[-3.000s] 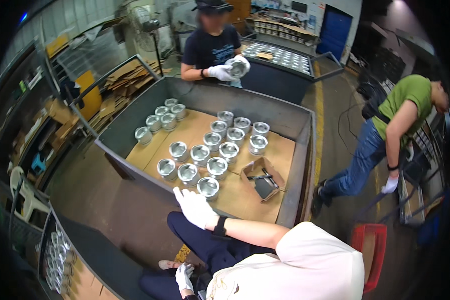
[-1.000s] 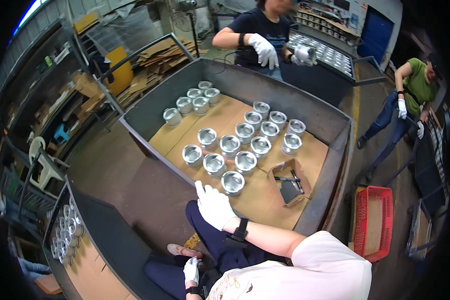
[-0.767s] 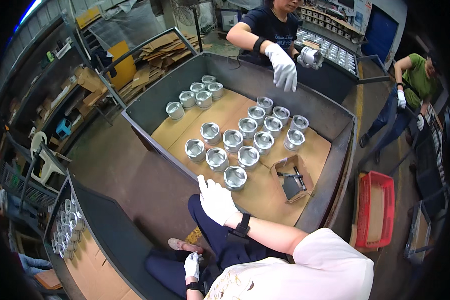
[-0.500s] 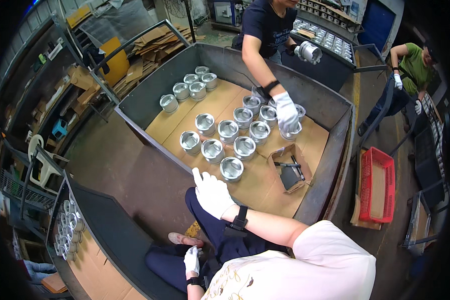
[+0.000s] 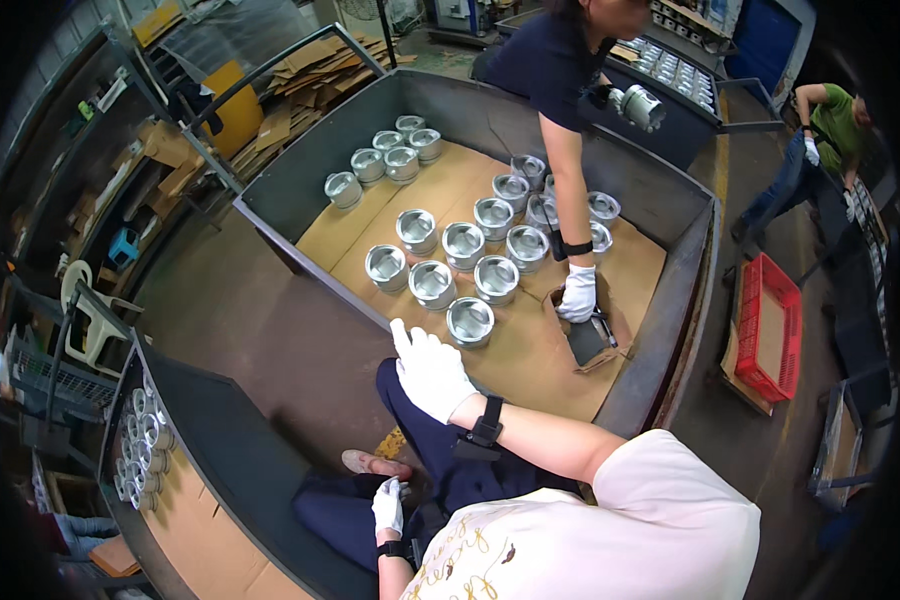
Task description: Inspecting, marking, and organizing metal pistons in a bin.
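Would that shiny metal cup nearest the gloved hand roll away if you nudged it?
Probably not: the metal cup stands upright on flat cardboard, so it should slide. It looks thick-walled, likely heavy for its size, and its polished surface may be slippery.

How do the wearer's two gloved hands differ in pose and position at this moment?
The right hand is raised and stretched forward near the rim of the metal bin, close to the nearest metal cup; the left hand hangs low beside the thigh. The right hand's fingers are open and extended; the left hand looks loosely curled. The right hand appears much larger in the picture than the left hand. Both wear white gloves and dark wrist straps, and both hold nothing.
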Demonstrator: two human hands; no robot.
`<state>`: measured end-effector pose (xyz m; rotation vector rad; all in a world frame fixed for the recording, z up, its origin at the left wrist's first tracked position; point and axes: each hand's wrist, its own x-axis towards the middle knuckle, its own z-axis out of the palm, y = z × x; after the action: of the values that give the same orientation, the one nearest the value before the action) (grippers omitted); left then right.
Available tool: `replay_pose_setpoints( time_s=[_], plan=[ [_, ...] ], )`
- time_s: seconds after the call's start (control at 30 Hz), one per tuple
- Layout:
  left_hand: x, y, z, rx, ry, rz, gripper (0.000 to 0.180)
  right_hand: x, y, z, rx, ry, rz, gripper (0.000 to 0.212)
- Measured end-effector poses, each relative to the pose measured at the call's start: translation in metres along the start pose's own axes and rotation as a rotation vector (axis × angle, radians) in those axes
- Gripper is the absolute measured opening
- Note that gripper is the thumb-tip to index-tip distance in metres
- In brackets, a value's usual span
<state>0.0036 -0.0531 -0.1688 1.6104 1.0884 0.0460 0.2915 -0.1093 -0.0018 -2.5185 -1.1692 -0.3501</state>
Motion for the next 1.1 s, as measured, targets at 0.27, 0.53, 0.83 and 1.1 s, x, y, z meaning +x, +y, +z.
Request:
replay_pose_setpoints(
  time_s=[0.27, 0.53, 0.83, 1.1],
  plan=[
    [0.015, -0.022, 0.008, 0.01, -0.073, -0.053, 0.032, -0.005, 0.009, -0.002, 0.059, -0.016, 0.02, 0.058],
    [0.077, -0.189, 0.05, 0.104, -0.847, -0.302, 0.048, 0.002, -0.014, 0.001, -0.013, -0.004, -0.034, 0.057],
    [0.061, -0.154, 0.124, 0.583, -0.553, -0.081, 0.06, 0.013, -0.014, -0.008, -0.138, -0.162, 0.059, 0.054],
    [0.111, -0.127, 0.109, 0.454, -0.61, -0.7, 0.053, 0.026, -0.02, -0.017, -0.064, -0.266, 0.188, 0.036]
  ],
)
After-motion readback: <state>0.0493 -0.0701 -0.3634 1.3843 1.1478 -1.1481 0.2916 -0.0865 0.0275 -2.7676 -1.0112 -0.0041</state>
